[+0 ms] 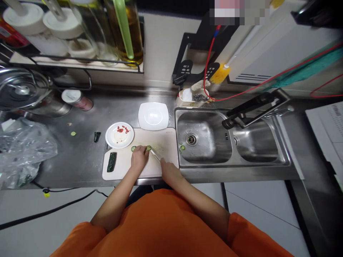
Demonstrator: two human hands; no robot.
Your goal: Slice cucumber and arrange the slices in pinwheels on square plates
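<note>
On the white cutting board [125, 169], my left hand [139, 157] is closed over a cucumber piece [133, 148], most of it hidden under the fingers. A cut cucumber slice [149, 147] shows at the fingertips, by the knife's tip. My right hand [170, 172] grips the handle of a knife [155, 155], its blade pointing up and left toward my left hand. Left of both hands lies a dark green length of cucumber [112, 162]. A white plate [109, 140] with small red pieces [122, 130] overlaps the board's upper left corner.
Behind the board sits a white square dish [153, 116]. To the right is a double steel sink [203, 160] with green bits in it. A cucumber end [97, 136], a jar [77, 100] and a plastic bag [29, 150] lie to the left. A red cable [246, 93] hangs across.
</note>
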